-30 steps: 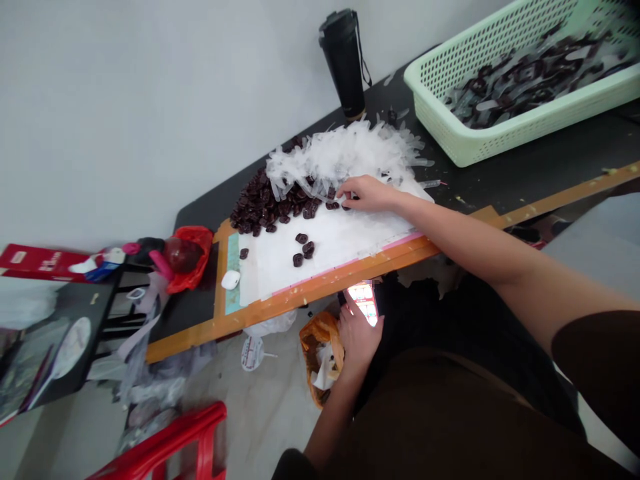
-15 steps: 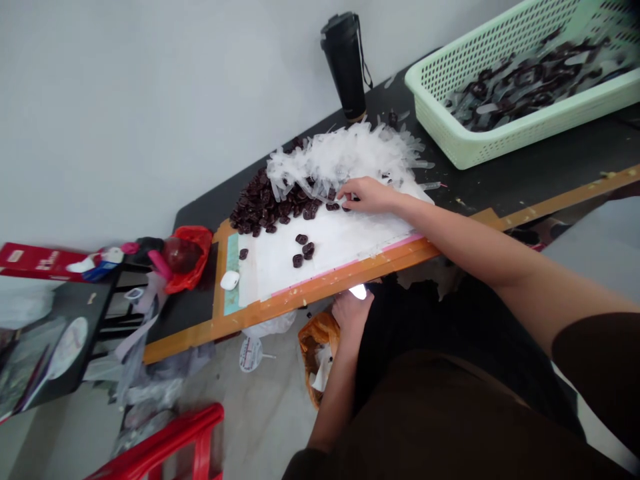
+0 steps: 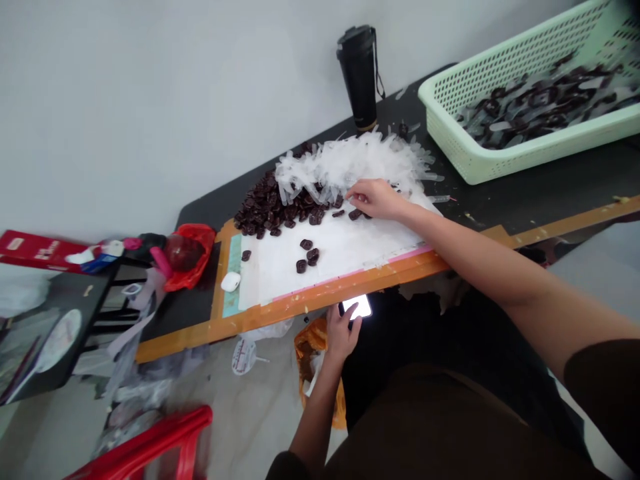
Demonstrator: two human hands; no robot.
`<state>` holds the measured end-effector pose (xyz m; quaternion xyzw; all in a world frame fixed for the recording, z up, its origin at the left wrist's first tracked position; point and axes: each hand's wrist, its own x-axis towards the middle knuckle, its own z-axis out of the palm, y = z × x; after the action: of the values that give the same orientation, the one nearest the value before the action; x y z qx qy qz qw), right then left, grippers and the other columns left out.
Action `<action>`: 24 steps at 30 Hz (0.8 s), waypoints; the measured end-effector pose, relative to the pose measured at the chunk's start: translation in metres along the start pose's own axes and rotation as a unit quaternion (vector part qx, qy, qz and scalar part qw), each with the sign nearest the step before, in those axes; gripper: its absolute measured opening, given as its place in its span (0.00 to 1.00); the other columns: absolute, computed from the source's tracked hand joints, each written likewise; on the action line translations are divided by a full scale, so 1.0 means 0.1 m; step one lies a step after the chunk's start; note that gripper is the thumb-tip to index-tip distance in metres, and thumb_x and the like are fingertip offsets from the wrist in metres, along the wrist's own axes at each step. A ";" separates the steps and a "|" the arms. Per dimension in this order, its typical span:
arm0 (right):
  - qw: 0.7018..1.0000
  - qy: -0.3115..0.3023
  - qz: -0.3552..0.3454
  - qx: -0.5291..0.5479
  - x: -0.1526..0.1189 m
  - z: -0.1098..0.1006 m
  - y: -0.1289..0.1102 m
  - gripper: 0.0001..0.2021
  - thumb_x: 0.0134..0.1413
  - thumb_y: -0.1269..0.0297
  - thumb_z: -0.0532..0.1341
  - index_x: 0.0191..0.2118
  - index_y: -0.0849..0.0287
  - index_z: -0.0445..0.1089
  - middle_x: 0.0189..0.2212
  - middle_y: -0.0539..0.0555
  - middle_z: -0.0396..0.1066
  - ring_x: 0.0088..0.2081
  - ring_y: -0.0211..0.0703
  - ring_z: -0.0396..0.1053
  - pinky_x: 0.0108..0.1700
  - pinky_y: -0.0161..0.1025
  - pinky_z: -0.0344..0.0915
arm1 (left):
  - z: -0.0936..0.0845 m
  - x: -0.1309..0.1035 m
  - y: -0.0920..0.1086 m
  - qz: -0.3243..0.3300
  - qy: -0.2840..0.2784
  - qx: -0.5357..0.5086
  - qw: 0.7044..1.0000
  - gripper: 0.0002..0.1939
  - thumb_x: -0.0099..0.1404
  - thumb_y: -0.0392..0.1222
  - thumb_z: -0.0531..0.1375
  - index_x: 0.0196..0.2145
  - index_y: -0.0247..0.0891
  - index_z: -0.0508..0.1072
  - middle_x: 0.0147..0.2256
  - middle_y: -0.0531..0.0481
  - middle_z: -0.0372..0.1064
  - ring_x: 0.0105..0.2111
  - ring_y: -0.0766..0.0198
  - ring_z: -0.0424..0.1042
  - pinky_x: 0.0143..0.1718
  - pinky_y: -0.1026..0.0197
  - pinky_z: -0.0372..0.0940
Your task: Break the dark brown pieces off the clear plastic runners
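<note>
My right hand (image 3: 375,199) is over the white work surface (image 3: 270,273), its fingers curled together in a pinch. What they hold, if anything, is too small to make out. Small dark brown pieces (image 3: 265,203) are heaped left of it, and a few lie loose nearer the front edge. Behind the hand spreads a pile of clear, whitish plastic strips (image 3: 350,160). Below the table edge, my left hand (image 3: 343,333) has its fingers apart on a phone (image 3: 361,305) with a lit screen. A finger touches the screen.
A pale green basket (image 3: 475,167) with dark pieces and clear strips stands right. A black tumbler (image 3: 359,80) is by the wall. At left are a white case (image 3: 231,282) and a red bag (image 3: 195,233). An orange bag (image 3: 303,347) and red stool (image 3: 150,443) are below.
My left hand has shifted on the phone, and more of the lit screen shows. The right hand stays near the strips with its fingers more curled. The view has moved slightly.
</note>
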<state>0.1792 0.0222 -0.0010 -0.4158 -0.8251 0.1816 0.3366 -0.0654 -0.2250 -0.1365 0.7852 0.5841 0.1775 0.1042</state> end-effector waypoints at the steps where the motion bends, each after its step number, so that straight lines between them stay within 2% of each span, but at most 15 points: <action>1: 1.000 0.014 0.003 0.001 0.00 0.00 0.01 0.13 0.58 0.65 0.54 0.42 0.61 0.73 0.37 0.58 0.72 0.34 0.45 0.67 0.40 0.40 0.61 | 0.00 0.03 -0.02 -0.012 -0.005 0.002 1.000 0.19 0.68 0.46 0.52 0.53 0.43 0.71 0.57 0.41 0.60 0.59 0.50 0.59 0.57 0.46 0.58; 4: 0.999 0.040 0.004 -0.001 0.00 0.00 0.03 0.13 0.58 0.63 0.54 0.41 0.61 0.74 0.37 0.58 0.72 0.34 0.46 0.67 0.40 0.41 0.61 | 0.02 0.12 -0.05 -0.043 -0.007 -0.012 0.999 0.23 0.69 0.48 0.50 0.56 0.38 0.68 0.52 0.38 0.65 0.55 0.48 0.61 0.54 0.45 0.60; 6: 0.999 0.041 -0.017 -0.013 0.00 0.01 0.04 0.12 0.58 0.63 0.55 0.41 0.60 0.74 0.37 0.59 0.72 0.37 0.49 0.67 0.42 0.43 0.62 | 0.03 0.14 -0.07 -0.037 -0.002 -0.036 0.999 0.23 0.69 0.49 0.48 0.56 0.37 0.68 0.50 0.37 0.66 0.54 0.49 0.62 0.53 0.45 0.60; 10: 0.995 -0.001 -0.087 -0.051 -0.01 0.05 0.00 0.11 0.57 0.64 0.56 0.42 0.59 0.73 0.39 0.60 0.72 0.42 0.53 0.65 0.47 0.48 0.60 | 0.08 0.12 -0.12 -0.008 -0.009 -0.070 0.997 0.22 0.70 0.49 0.45 0.52 0.42 0.73 0.50 0.41 0.66 0.52 0.51 0.63 0.53 0.47 0.60; 13: 0.990 -0.041 -0.118 -0.059 -0.01 0.07 -0.04 0.12 0.56 0.66 0.56 0.43 0.60 0.72 0.40 0.60 0.73 0.40 0.52 0.66 0.49 0.49 0.58 | 0.13 0.16 -0.15 -0.040 -0.003 -0.083 0.996 0.25 0.71 0.50 0.42 0.51 0.39 0.73 0.46 0.40 0.70 0.49 0.52 0.66 0.53 0.46 0.59; 16: 0.991 -0.054 -0.110 -0.052 -0.02 0.09 -0.05 0.13 0.56 0.67 0.55 0.45 0.61 0.72 0.39 0.59 0.74 0.39 0.51 0.66 0.47 0.48 0.58 | 0.14 0.21 -0.19 -0.083 0.037 -0.113 0.989 0.28 0.71 0.51 0.39 0.51 0.35 0.72 0.45 0.39 0.72 0.48 0.51 0.68 0.54 0.46 0.59; 19: 0.994 -0.053 -0.084 -0.053 -0.03 0.10 -0.03 0.13 0.55 0.67 0.56 0.45 0.62 0.72 0.36 0.59 0.74 0.39 0.52 0.65 0.45 0.46 0.59 | 0.11 0.19 -0.22 -0.067 0.063 -0.151 0.984 0.30 0.71 0.52 0.38 0.47 0.37 0.75 0.44 0.41 0.74 0.46 0.53 0.69 0.52 0.49 0.61; 22: 0.994 -0.051 -0.077 -0.064 -0.03 0.11 -0.01 0.13 0.54 0.67 0.57 0.44 0.63 0.73 0.35 0.60 0.73 0.39 0.52 0.65 0.43 0.44 0.60 | 0.08 0.15 -0.23 -0.032 0.009 -0.163 0.986 0.27 0.70 0.51 0.41 0.43 0.40 0.78 0.41 0.45 0.76 0.43 0.55 0.71 0.50 0.51 0.63; 24: 0.994 -0.044 -0.081 -0.065 -0.03 0.11 -0.01 0.12 0.54 0.67 0.56 0.41 0.63 0.73 0.36 0.61 0.72 0.40 0.52 0.65 0.43 0.44 0.60 | 0.10 0.15 -0.24 -0.041 -0.016 -0.156 0.987 0.26 0.70 0.50 0.42 0.44 0.39 0.77 0.42 0.44 0.75 0.44 0.55 0.71 0.50 0.51 0.62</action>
<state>0.1721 0.0196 -0.0095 -0.3599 -0.8804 0.1175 0.2855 -0.0791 -0.2030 -0.1519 0.7373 0.5795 0.2492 0.2417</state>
